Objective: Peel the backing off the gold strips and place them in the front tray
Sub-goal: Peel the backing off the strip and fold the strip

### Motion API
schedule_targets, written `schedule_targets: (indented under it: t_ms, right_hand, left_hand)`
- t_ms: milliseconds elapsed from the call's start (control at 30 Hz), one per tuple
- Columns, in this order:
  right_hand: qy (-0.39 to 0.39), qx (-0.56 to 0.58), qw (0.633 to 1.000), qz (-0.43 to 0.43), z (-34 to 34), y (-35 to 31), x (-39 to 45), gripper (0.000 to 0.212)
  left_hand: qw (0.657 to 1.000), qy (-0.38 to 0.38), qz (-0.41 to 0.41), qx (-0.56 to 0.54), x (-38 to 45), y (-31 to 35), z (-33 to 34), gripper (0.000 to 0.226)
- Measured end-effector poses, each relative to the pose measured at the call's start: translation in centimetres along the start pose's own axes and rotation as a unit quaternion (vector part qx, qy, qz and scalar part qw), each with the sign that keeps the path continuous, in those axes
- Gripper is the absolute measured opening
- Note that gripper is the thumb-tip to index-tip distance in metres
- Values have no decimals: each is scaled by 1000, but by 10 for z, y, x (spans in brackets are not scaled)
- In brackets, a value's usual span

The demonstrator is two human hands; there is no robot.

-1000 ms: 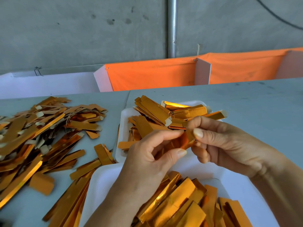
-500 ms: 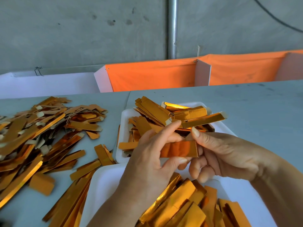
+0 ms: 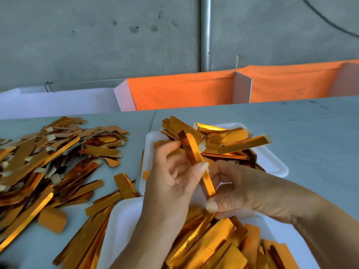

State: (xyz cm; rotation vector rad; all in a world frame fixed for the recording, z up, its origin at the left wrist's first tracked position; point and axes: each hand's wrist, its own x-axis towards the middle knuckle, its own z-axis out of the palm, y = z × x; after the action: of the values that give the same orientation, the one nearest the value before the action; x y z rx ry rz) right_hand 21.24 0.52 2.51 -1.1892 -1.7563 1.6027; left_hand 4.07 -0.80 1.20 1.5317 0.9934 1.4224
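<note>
Gold strip (image 3: 196, 152) pinched between left hand (image 3: 174, 177) and right hand (image 3: 239, 193).

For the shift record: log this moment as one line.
left hand: pinches gold strip | right hand: pinches its lower end | strip above near tray | stage: peeling

Single head view, forward and down, close above table (image 3: 291, 133), wall behind.

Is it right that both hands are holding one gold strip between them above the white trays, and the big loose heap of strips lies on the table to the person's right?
Not quite. The head view shows the left hand and right hand holding one gold strip above the white trays, but the loose heap of strips lies on the table to the person's left.
</note>
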Motion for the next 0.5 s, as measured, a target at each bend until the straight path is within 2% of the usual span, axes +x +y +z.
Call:
schedule_targets:
  t_ms: [100,167,233,300,400,500]
  right_hand:
    - [9,-84,996,8,8,1,5,56]
    - [-1,-90,996,5,7,0,2,56]
    - [8,-70,998,-5,2,-2,-4,52]
    - [74,-46,995,-43,-6,-3,-9,44]
    - [173,51,977,-117,-14,-2,-9,31]
    - [175,108,965,-162,-16,-2,-8,29]
  left_hand:
    - [1000,-17,-5,21,-2,-1,0,48]
    - [999,-40,-6,25,-2,-1,-3,43]
    - [997,-64,-4,34,-1,1,-5,41]
    - [995,-89,-11,40,-1,2,-6,40]
    - [991,-123,-34,41,-3,3,-6,33]
    - [986,-152,-51,50,-5,6,-6,34]
